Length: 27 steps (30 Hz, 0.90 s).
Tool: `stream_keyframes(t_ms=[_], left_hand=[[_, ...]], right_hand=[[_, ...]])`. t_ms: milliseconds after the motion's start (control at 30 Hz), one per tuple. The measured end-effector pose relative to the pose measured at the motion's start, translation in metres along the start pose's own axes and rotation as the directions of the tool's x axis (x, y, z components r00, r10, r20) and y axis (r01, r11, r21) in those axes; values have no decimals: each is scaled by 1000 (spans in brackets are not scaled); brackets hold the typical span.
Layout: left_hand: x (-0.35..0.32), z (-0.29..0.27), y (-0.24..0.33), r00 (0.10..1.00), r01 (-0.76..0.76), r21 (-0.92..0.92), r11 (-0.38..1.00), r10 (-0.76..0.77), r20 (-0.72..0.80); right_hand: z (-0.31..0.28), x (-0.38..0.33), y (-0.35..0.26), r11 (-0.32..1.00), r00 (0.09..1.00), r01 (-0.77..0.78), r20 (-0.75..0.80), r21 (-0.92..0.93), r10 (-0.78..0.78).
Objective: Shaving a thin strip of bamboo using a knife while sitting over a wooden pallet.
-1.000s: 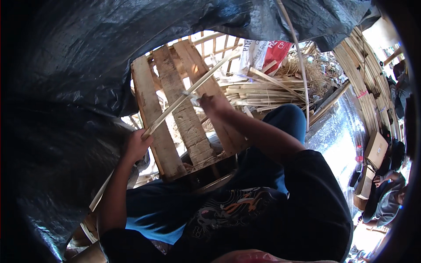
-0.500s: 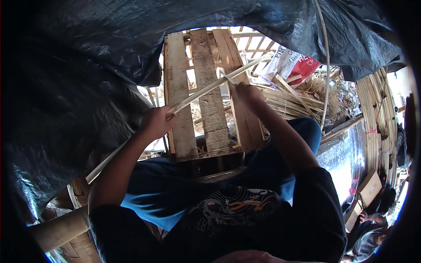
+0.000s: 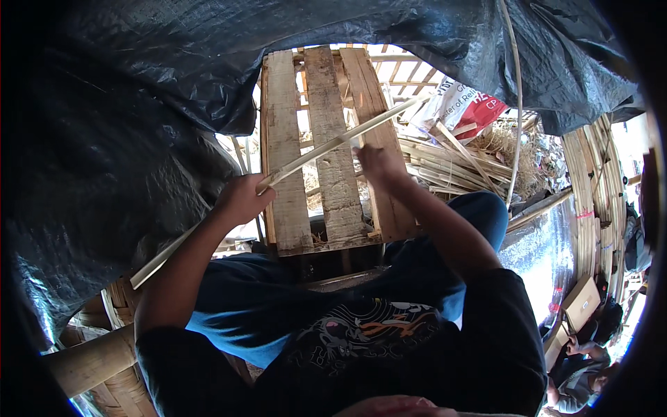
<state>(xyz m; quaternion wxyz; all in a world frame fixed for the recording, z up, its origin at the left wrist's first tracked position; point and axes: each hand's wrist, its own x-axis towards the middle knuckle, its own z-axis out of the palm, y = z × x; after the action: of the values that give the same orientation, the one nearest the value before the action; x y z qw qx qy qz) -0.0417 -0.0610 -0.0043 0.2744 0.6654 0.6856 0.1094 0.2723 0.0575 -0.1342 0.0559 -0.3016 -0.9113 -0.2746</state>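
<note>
A long, pale bamboo strip [image 3: 333, 142] runs slantwise over the wooden slatted bench [image 3: 281, 115] in front of me. My left hand [image 3: 244, 198] is closed round the strip near the bench's left edge, and its lower end sticks out past my left forearm. On the right, my right hand [image 3: 382, 168] is a blurred fist just below the strip, over the right-hand slat. It grips a knife, whose blade hardly shows now; a thin bright blade stood out from this fist in the earlier frame.
Cut bamboo strips [image 3: 455, 163] lie heaped at the right, by a white and red printed sack [image 3: 462, 108]. Black plastic sheeting [image 3: 104, 139] hangs left and above. A thick bamboo pole [image 3: 94, 361] is at lower left. Another person [image 3: 587, 372] sits at far lower right.
My right hand has moved slightly left and down, toward me, away from the strip. My left hand and the strip have shifted a little left.
</note>
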Motion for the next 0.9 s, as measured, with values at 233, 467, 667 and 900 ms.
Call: stream_keyframes(t_ms=[233,467,667,900], left_hand=[[-1,7,-19,993,67,-125,990,-54,104],[1,7,-19,989,94,-113,989,-80,123],[0,3,-12,989,77,-71,994,-67,134],[0,-3,-8,983,85,-67,994,-73,166]], right_hand=[[-67,21,16,839,929,-339,292,425,227],[-54,10,-3,969,988,-137,93,205,120],[-61,28,13,644,797,-582,506,496,331],[-56,19,-23,728,949,-315,221,609,226]])
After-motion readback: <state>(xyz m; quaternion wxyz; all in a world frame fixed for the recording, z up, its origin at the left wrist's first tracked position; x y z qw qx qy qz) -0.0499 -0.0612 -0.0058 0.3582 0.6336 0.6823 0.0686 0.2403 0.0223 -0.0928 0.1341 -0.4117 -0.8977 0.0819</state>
